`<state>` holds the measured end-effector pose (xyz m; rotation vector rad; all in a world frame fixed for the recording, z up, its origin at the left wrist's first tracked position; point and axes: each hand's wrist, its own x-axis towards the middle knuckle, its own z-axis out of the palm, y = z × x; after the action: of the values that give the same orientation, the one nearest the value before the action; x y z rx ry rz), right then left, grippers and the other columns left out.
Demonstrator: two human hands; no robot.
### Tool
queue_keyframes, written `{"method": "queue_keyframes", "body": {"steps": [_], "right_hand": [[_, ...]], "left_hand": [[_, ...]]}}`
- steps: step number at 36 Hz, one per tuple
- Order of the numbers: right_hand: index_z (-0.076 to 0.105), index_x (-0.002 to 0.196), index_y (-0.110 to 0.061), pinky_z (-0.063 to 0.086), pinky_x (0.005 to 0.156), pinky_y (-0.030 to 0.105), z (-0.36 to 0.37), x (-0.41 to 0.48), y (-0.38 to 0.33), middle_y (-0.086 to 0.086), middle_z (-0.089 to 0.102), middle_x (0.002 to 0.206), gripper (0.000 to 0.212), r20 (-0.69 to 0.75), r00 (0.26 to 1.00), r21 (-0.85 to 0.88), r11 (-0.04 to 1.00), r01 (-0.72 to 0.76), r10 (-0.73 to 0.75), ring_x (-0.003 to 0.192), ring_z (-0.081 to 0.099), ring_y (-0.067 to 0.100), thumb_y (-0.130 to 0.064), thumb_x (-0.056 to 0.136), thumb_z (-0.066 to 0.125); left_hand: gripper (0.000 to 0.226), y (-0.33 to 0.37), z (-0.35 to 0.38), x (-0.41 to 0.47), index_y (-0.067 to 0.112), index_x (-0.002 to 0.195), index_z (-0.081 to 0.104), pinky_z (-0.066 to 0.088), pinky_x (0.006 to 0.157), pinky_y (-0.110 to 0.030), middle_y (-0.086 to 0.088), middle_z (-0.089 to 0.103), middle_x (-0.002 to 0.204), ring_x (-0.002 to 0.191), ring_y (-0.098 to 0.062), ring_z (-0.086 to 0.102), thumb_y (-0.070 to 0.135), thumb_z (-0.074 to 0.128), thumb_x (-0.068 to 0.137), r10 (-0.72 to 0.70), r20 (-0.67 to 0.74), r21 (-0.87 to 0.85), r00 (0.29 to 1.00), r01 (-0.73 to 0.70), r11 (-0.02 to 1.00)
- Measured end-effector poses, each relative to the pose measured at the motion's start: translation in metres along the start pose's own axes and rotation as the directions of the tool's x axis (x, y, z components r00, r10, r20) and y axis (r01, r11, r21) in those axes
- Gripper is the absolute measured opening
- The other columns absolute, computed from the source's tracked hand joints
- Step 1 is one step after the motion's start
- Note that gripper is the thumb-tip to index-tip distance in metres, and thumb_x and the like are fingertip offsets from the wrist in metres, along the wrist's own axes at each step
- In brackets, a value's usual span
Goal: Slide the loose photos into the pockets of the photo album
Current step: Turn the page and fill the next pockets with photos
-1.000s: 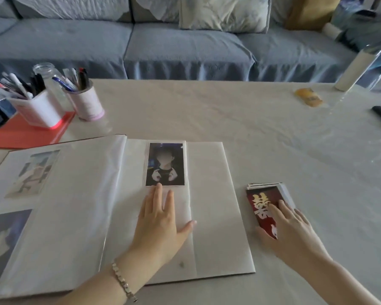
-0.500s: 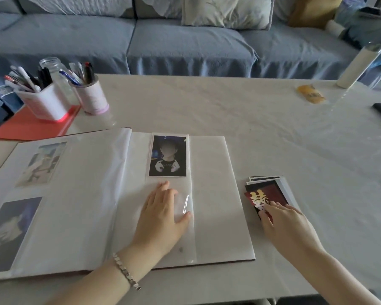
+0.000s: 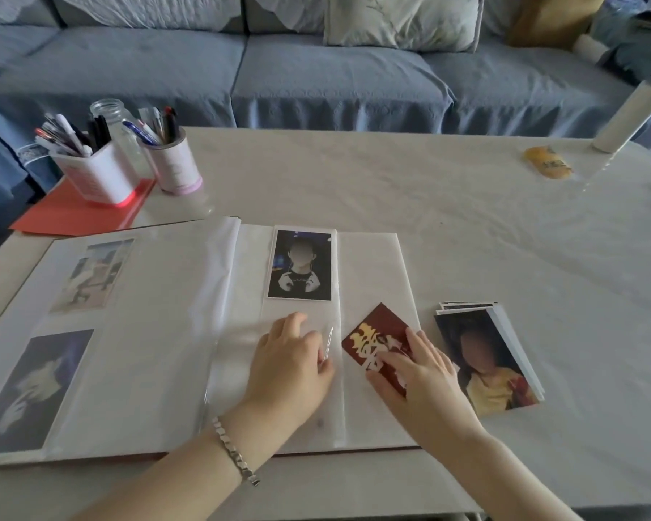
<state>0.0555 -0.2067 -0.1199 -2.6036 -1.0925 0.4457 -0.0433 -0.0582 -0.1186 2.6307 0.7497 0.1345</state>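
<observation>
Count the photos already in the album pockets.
3. Two sit on the left page: one at the top, one at the bottom. One sits at the top of the right page. The pocket below it looks empty, though the left hand covers part of it.

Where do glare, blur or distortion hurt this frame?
Head view: glare streaks the lifted film edge by the left hand; photos on the album's left page look hazy under the sheet; wide-angle bends the table edge; the red card stays readable.
</observation>
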Motion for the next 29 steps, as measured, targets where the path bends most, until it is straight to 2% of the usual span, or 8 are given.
{"method": "queue_keyframes", "body": {"steps": [4,8,11,14,18,22,25,29], "right_hand": [[0.042,0.135,-0.040,0.014,0.113,0.043,-0.004,0.008,0.003,0.004,0.021,0.151,0.047,0.036,0.993,-0.021,0.993,-0.115,0.115,0.139,0.020,0.025,-0.053,0.090,0.047],[0.025,0.143,-0.038,0.032,0.105,0.050,-0.009,0.013,0.009,0.001,0.036,0.135,0.073,0.079,0.973,-0.041,0.976,-0.213,0.215,0.125,0.036,0.025,-0.059,0.082,0.057],[0.029,0.140,-0.032,0.054,0.074,0.038,-0.017,0.012,0.011,-0.001,0.043,0.114,0.072,-0.022,0.973,0.072,0.972,-0.226,0.228,0.096,0.055,0.015,-0.046,0.080,0.067],[0.046,0.130,-0.025,0.046,0.056,0.020,-0.029,0.011,0.017,-0.007,0.051,0.097,0.047,-0.150,0.961,0.233,0.953,-0.194,0.233,0.072,0.052,0.002,-0.028,0.087,0.064],[0.063,0.099,-0.023,0.043,0.054,0.010,-0.037,0.006,0.027,-0.009,0.065,0.080,0.014,-0.197,0.956,0.489,0.867,-0.097,0.217,0.071,0.060,0.004,-0.015,0.088,0.061],[0.056,0.082,-0.037,0.055,0.064,0.030,-0.037,0.002,0.029,-0.010,0.069,0.084,0.024,-0.143,0.957,0.671,0.736,-0.093,0.252,0.078,0.067,0.012,-0.015,0.092,0.055],[0.056,0.089,-0.034,0.048,0.057,0.014,-0.035,0.000,0.028,-0.012,0.068,0.089,0.015,-0.083,0.961,0.729,0.673,-0.123,0.265,0.081,0.065,0.004,-0.019,0.092,0.054],[0.057,0.091,-0.030,0.047,0.058,0.016,-0.032,-0.003,0.025,-0.010,0.068,0.089,0.010,-0.039,0.947,0.801,0.576,-0.161,0.318,0.080,0.066,0.006,-0.020,0.091,0.055]], "left_hand": [[0.012,0.001,-0.004,-0.001,0.022,0.084,0.046,0.028,0.096,-0.021,0.005,0.037,0.138,0.128,-0.012,0.036,0.031,0.053,0.088,0.040,-0.012,0.006,0.999,-0.040,0.999],[0.013,0.002,-0.002,-0.002,0.020,0.095,0.057,0.028,0.102,-0.022,0.005,0.036,0.141,0.131,-0.011,0.034,0.030,0.052,0.090,0.061,0.001,0.002,0.998,-0.061,0.998],[0.018,0.006,-0.002,-0.004,0.018,0.095,0.059,0.026,0.103,-0.022,0.003,0.033,0.145,0.133,-0.012,0.031,0.032,0.048,0.090,0.054,0.023,0.015,0.998,-0.054,0.998],[0.022,0.010,-0.003,-0.005,0.016,0.098,0.060,0.023,0.105,-0.023,0.001,0.024,0.151,0.138,-0.016,0.024,0.032,0.046,0.091,0.032,0.085,0.034,0.996,-0.035,0.999],[0.027,0.017,-0.002,-0.004,0.014,0.101,0.063,0.021,0.107,-0.025,0.001,0.016,0.153,0.142,-0.018,0.016,0.032,0.045,0.091,-0.011,0.147,0.059,0.989,0.003,0.998],[0.029,0.021,0.002,-0.004,0.013,0.099,0.063,0.015,0.112,-0.029,0.001,0.016,0.154,0.144,-0.020,0.007,0.036,0.046,0.092,-0.024,0.176,0.070,0.984,0.012,0.997],[0.026,0.021,0.006,-0.005,0.014,0.096,0.063,0.013,0.114,-0.032,0.000,0.021,0.151,0.144,-0.022,0.006,0.032,0.045,0.091,-0.027,0.171,0.083,0.985,0.012,0.996],[0.026,0.021,0.008,-0.006,0.012,0.099,0.064,0.010,0.114,-0.032,0.001,0.023,0.151,0.144,-0.021,0.005,0.026,0.044,0.089,-0.050,0.148,0.059,0.988,0.041,0.997]]}}
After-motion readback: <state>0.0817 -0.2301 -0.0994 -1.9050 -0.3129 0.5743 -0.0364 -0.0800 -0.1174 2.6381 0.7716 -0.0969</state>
